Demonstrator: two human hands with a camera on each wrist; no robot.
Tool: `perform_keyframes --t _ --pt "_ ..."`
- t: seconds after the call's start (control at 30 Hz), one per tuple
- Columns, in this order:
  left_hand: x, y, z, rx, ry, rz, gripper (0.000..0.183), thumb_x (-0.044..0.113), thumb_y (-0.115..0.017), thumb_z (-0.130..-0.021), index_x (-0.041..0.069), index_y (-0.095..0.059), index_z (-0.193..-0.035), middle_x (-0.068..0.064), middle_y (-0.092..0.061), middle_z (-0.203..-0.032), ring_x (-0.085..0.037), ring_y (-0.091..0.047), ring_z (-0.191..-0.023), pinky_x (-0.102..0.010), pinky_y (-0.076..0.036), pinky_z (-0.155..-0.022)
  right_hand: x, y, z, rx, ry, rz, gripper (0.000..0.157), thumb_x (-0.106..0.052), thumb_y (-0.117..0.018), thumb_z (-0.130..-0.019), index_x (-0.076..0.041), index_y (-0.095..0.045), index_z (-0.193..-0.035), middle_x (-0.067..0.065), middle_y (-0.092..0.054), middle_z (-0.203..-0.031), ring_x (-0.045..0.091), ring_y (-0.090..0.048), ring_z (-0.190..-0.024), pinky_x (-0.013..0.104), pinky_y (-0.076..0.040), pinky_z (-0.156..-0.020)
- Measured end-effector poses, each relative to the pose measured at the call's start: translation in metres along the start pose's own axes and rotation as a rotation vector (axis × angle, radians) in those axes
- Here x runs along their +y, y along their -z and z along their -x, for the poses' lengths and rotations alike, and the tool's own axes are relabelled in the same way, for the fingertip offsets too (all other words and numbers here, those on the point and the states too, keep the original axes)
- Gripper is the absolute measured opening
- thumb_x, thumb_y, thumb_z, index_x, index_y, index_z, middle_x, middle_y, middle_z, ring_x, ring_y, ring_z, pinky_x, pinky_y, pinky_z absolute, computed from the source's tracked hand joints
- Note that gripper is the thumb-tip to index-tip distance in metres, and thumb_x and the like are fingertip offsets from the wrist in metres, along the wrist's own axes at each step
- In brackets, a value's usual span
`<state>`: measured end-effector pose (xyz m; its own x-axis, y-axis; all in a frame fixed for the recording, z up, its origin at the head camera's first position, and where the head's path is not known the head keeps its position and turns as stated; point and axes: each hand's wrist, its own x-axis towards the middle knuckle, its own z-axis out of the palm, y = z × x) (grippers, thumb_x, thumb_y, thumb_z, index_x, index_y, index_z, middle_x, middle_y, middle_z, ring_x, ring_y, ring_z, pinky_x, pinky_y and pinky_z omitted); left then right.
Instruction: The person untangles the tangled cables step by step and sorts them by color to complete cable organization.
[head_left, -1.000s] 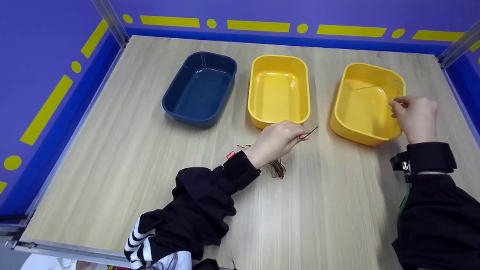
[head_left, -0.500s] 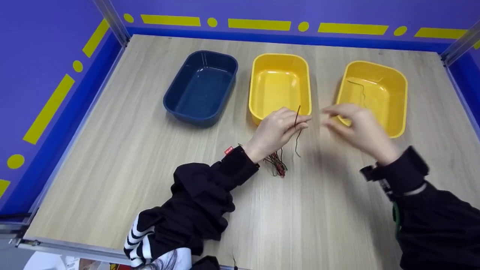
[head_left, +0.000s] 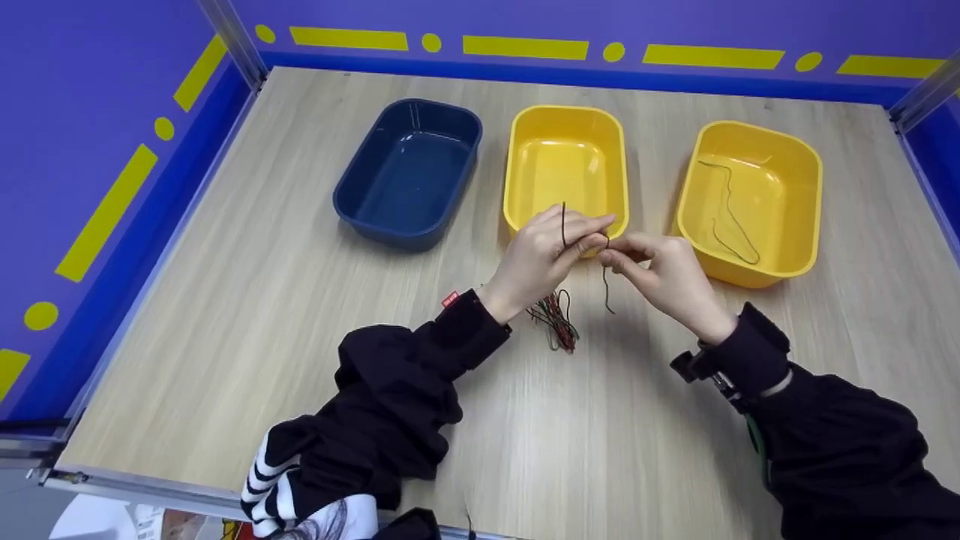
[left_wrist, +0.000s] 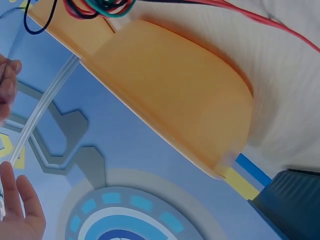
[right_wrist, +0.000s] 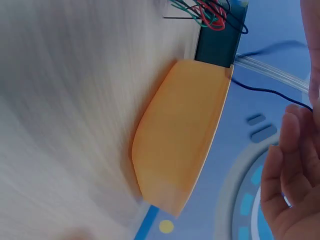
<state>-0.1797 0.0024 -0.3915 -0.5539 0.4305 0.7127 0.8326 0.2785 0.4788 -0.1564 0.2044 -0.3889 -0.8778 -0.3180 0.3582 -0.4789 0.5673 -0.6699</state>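
Above the front rim of the middle yellow bin (head_left: 517,154), both hands meet at a thin dark wire (head_left: 606,289). My left hand (head_left: 538,251) pinches it, one end standing up past the fingers. My right hand (head_left: 664,274) pinches the same wire between thumb and finger, beside the left fingertips; the other end hangs below. In the right wrist view the wire (right_wrist: 267,90) runs dark into the fingers. A tangled bundle of red, green and black wires (head_left: 559,326) lies on the table below the left hand. A single dark wire (head_left: 727,199) lies bent inside the right yellow bin (head_left: 806,202).
A dark blue bin (head_left: 409,172) stands left of the middle yellow bin on the wood-grain table (head_left: 247,300). Blue panels (head_left: 525,19) with yellow marks rise along the back and sides. Metal framing runs along the table's front edge (head_left: 150,499).
My right hand has left the right yellow bin, where a wire now lies, and moved left to the wire in my left hand. My left hand has barely shifted.
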Motion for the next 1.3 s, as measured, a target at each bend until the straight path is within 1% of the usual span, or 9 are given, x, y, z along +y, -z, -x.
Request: perform_keyframes --t 0.2,0.33,0.43,0.63,0.77,1.0,1.13,1.23,1.3 --pt "-0.003 0.007 0.003 -0.07 0.109 0.005 0.033 0.01 -0.067 -0.099 -0.005 -0.07 -0.128 -0.013 -0.078 -0.11 -0.028 -0.069 -0.105 -0.032 -0.053 -0.1 0.0 0.004 -0.005 -0.022 -0.078 -0.11 0.01 0.0 -0.07 -0.097 0.007 -0.077 -0.093 0.018 -0.073 -0.076 -0.002 -0.06 -0.066 0.008 -0.046 -0.063" --pt "-0.005 0.014 0.006 -0.273 0.293 -0.036 0.046 0.021 -0.062 -0.105 -0.006 -0.058 -0.142 -0.016 -0.072 -0.126 -0.031 -0.063 -0.122 -0.035 -0.048 -0.111 0.004 0.01 -0.017 0.032 -0.102 -0.136 0.014 -0.001 -0.07 -0.098 0.011 -0.076 -0.095 0.025 -0.073 -0.079 -0.001 -0.061 -0.064 0.008 -0.048 -0.063" --pt "-0.009 0.018 0.01 -0.452 0.358 -0.103 0.045 0.025 -0.058 -0.107 -0.003 -0.058 -0.141 -0.017 -0.069 -0.133 -0.032 -0.06 -0.128 -0.039 -0.044 -0.116 0.012 0.014 -0.032 0.092 -0.153 -0.108 0.018 -0.004 -0.07 -0.098 0.012 -0.076 -0.095 0.028 -0.072 -0.08 -0.002 -0.06 -0.061 0.007 -0.048 -0.062" --pt "-0.019 0.023 0.02 -0.71 0.317 -0.11 0.035 0.02 -0.061 -0.106 -0.001 -0.067 -0.133 -0.015 -0.068 -0.132 -0.033 -0.059 -0.128 -0.043 -0.045 -0.114 0.033 0.009 -0.073 0.046 -0.307 -0.011 0.028 -0.013 -0.068 -0.102 0.014 -0.076 -0.098 0.023 -0.073 -0.079 -0.004 -0.056 -0.056 0.008 -0.044 -0.056" --pt "-0.022 0.021 0.023 -0.806 0.261 -0.108 0.037 0.024 -0.063 -0.105 0.0 -0.068 -0.132 -0.014 -0.069 -0.131 -0.032 -0.06 -0.124 -0.042 -0.046 -0.11 0.044 0.002 -0.093 -0.036 -0.369 0.058 0.028 -0.013 -0.066 -0.103 0.013 -0.075 -0.101 0.021 -0.074 -0.081 0.0 -0.058 -0.058 0.01 -0.04 -0.051" --pt "-0.023 0.014 0.026 -0.731 0.188 -0.161 0.019 0.019 -0.066 -0.103 0.005 -0.078 -0.109 -0.009 -0.076 -0.11 -0.027 -0.068 -0.108 -0.038 -0.053 -0.099 0.042 -0.001 -0.09 -0.036 -0.334 0.049 0.027 -0.01 -0.063 -0.104 0.012 -0.072 -0.117 0.031 -0.074 -0.104 0.037 -0.07 -0.083 0.008 -0.043 -0.057" --pt "-0.024 0.014 0.027 -0.624 0.21 -0.113 0.017 0.016 -0.066 -0.102 0.003 -0.077 -0.104 -0.009 -0.077 -0.102 -0.025 -0.072 -0.099 -0.036 -0.056 -0.093 0.029 0.002 -0.058 0.0 -0.22 -0.001 0.027 -0.011 -0.063 -0.104 0.011 -0.071 -0.117 0.03 -0.074 -0.102 0.017 -0.067 -0.077 0.007 -0.046 -0.065" --pt "-0.023 0.017 0.025 -0.529 0.254 -0.041 0.02 0.016 -0.065 -0.103 0.001 -0.077 -0.105 -0.011 -0.078 -0.101 -0.024 -0.074 -0.096 -0.032 -0.058 -0.09 0.017 0.002 -0.03 -0.092 -0.138 -0.014 0.027 -0.011 -0.066 -0.102 0.009 -0.07 -0.12 0.028 -0.074 -0.108 0.018 -0.071 -0.083 0.017 -0.055 -0.076" --pt "-0.021 0.019 0.025 -0.444 0.293 0.015 0.02 0.015 -0.065 -0.102 -0.001 -0.077 -0.104 -0.012 -0.079 -0.101 -0.024 -0.075 -0.093 -0.03 -0.058 -0.088 0.01 -0.001 -0.015 -0.189 -0.116 -0.027 0.032 -0.009 -0.07 -0.098 0.008 -0.068 -0.125 0.026 -0.073 -0.116 0.035 -0.071 -0.096 0.034 -0.06 -0.086"
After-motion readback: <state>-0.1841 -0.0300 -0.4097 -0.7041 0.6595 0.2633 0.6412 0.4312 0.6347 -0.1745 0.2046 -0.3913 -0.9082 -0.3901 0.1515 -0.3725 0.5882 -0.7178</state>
